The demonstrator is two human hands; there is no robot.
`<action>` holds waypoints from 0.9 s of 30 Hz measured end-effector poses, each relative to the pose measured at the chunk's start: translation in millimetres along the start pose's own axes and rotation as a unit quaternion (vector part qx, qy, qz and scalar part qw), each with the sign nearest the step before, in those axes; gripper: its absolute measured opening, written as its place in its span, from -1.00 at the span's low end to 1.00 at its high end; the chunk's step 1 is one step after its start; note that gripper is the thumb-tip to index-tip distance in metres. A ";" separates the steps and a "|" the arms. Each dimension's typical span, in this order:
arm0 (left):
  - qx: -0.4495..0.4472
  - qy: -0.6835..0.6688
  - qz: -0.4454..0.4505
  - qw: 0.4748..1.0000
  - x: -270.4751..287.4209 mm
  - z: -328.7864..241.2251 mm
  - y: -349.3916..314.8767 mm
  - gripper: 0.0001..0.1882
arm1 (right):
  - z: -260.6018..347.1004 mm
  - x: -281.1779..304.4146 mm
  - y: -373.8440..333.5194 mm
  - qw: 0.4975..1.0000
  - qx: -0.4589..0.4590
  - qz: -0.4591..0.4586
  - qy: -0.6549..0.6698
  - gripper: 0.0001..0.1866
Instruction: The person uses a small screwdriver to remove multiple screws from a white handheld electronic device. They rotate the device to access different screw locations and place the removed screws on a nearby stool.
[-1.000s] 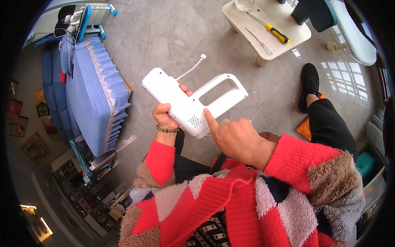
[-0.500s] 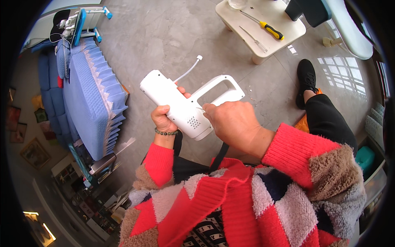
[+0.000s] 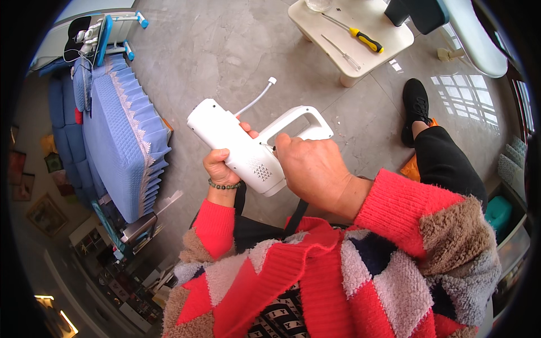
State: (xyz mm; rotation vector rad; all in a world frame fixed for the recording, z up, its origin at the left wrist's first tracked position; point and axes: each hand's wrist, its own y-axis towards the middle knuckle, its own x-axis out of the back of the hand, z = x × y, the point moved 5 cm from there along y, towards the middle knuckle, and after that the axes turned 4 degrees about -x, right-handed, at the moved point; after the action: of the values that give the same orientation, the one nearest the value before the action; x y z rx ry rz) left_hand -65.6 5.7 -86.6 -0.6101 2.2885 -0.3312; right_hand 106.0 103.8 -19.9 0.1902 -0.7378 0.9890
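A white plastic handheld sprayer housing [image 3: 248, 149] is tilted in front of me, with a loop handle [image 3: 315, 115], a patch of vent slots and several dark screw holes. A thin white tube [image 3: 256, 104] with a wider end cap sticks out of its far side. My left hand [image 3: 221, 164] wraps round the barrel, thumb on top and fingertips showing beyond it. My right hand [image 3: 316, 172] is pinched closed over the base of the handle. Beside its fingertips shows a small slender piece with a dark part, close to a screw hole; its kind is mostly hidden.
A low cream table [image 3: 394, 42] stands ahead to the right. On it lie a yellow-and-black screwdriver [image 3: 360, 36], a thin screwdriver with a clear handle [image 3: 345, 55] and a glass jar [image 3: 319, 4]. A blue-covered bed [image 3: 115, 146] stands at left; my shoe [image 3: 416, 110] is at right.
The right fingers have shifted slightly, and the slender piece with its dark part shows more plainly by the screw hole. The left hand keeps its hold. The whole view has shifted a little.
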 end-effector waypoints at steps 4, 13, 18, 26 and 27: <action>0.002 0.004 0.001 1.000 -1.0 0.5 -0.7 -0.18 | 0.9 -1.4 -0.2 1.000 0.006 -0.001 -0.014 -0.85; 0.000 0.021 0.013 1.000 -4.5 2.1 -1.4 -0.23 | 2.3 -5.0 0.7 0.999 0.017 0.005 -0.029 -0.86; -0.002 0.039 0.019 0.999 -10.2 2.8 -2.6 -0.22 | 3.0 -6.7 1.7 0.999 0.017 0.019 -0.023 -0.88; -0.018 0.063 0.017 0.998 -13.6 3.5 -4.5 -0.23 | 0.4 -15.4 -0.5 0.997 0.030 0.035 -0.060 -0.87; -0.014 0.071 0.015 0.997 -12.9 3.8 -5.5 -0.22 | -0.3 -17.4 -1.0 0.997 0.033 0.034 -0.067 -0.88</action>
State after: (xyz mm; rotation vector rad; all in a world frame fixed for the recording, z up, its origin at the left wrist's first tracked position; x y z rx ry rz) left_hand -53.1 7.5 -79.4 -0.5823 2.4394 -0.3383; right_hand 101.2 91.3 -31.2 0.2937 -0.8390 1.0733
